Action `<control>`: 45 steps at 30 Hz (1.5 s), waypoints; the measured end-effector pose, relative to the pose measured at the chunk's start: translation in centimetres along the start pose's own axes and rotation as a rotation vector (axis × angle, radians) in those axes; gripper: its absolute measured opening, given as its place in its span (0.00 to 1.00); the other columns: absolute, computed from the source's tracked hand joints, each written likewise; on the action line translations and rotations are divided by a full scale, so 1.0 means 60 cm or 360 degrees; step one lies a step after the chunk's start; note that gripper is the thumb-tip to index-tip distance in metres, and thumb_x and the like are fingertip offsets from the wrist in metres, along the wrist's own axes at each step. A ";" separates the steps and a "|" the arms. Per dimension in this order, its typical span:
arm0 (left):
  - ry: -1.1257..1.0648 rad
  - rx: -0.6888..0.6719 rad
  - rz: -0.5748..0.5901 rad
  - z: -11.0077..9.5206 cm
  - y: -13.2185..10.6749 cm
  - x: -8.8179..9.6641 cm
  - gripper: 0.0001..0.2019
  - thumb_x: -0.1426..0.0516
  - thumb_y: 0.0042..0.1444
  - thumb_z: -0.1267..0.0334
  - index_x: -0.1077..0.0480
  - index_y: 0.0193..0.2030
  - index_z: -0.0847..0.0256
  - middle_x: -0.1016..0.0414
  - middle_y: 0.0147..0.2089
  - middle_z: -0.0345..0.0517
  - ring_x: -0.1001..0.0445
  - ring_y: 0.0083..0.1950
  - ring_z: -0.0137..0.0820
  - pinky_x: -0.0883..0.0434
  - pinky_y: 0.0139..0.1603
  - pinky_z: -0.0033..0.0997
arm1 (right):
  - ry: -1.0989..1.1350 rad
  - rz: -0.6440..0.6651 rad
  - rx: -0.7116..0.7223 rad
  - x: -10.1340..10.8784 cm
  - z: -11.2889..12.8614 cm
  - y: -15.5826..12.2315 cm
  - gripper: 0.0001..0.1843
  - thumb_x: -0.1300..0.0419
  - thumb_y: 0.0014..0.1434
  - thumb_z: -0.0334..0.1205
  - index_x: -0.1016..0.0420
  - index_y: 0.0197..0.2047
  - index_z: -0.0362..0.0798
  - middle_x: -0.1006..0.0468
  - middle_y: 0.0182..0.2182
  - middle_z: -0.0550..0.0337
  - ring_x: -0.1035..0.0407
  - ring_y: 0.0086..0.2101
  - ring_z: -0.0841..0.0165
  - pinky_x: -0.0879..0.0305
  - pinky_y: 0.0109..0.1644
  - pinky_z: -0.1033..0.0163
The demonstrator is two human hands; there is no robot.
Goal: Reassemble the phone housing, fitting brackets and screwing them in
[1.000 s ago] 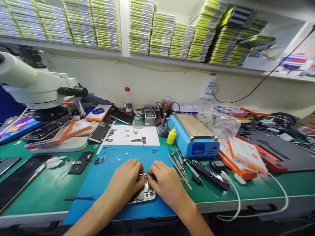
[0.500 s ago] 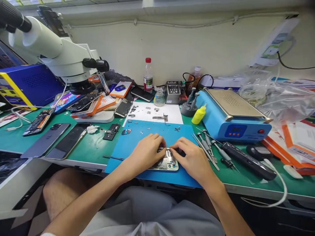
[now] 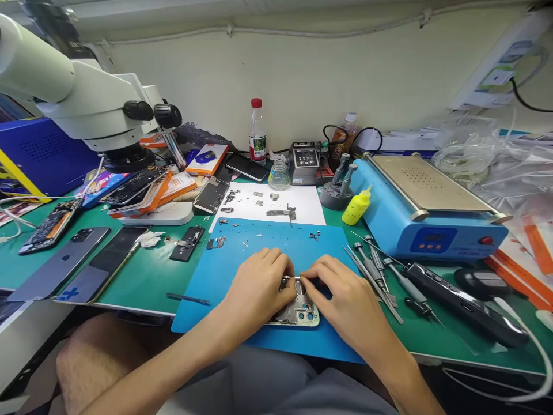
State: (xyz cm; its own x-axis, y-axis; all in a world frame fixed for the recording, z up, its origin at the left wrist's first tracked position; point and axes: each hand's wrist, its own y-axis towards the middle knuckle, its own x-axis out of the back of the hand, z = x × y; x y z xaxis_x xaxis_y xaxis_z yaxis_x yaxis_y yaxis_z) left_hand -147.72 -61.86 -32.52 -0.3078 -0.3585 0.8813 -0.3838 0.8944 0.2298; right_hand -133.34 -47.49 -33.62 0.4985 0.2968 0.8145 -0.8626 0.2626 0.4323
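Note:
An opened phone frame (image 3: 299, 311) lies on a blue mat (image 3: 233, 259) near the bench's front edge. My left hand (image 3: 254, 285) rests on the frame's left half, fingers curled down onto it. From the right, my right hand (image 3: 343, 294) meets it, fingertips pinched at the frame's top edge on a small part I cannot make out. The two hands hide most of the frame. Small screws and metal parts lie scattered on the mat and on a white sheet (image 3: 270, 202) behind it.
Screwdrivers and tweezers (image 3: 375, 271) lie right of the mat, beside a black electric driver (image 3: 458, 300). A blue heating plate (image 3: 427, 213) and yellow bottle (image 3: 356, 207) stand at right. A microscope (image 3: 86, 104) looms at left, over phones (image 3: 64, 262) and phone parts. A thin spudger (image 3: 188, 298) lies left.
The camera tipped down from the shelves of yellow boxes to the bench and my lap. Both hands stay on the phone frame with only slight finger shifts.

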 end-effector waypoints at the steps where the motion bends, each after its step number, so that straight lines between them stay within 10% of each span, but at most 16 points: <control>1: 0.0012 0.0003 -0.0009 0.000 0.000 -0.002 0.03 0.39 0.65 0.69 0.29 0.40 0.58 0.22 0.41 0.43 0.25 0.43 0.38 0.32 0.42 0.39 | -0.0003 -0.0003 0.0006 -0.001 -0.001 -0.001 0.06 0.38 0.72 0.32 0.26 0.40 0.51 0.22 0.38 0.62 0.25 0.38 0.66 0.33 0.41 0.60; 45: 0.0115 0.0020 0.0157 -0.001 0.014 0.010 0.01 0.39 0.67 0.66 0.26 0.44 0.58 0.19 0.45 0.44 0.20 0.48 0.40 0.27 0.47 0.38 | -0.0206 -0.0135 0.0249 -0.004 -0.008 0.006 0.09 0.44 0.76 0.39 0.29 0.41 0.52 0.21 0.37 0.60 0.23 0.35 0.66 0.32 0.38 0.60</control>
State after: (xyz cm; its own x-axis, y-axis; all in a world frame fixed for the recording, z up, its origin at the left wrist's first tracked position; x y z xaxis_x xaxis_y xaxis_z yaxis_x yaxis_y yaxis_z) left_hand -148.19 -61.30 -31.77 -0.2815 -0.2482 0.9269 -0.3657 0.9208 0.1355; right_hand -133.72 -47.03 -33.86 0.5636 0.1568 0.8111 -0.8258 0.1331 0.5481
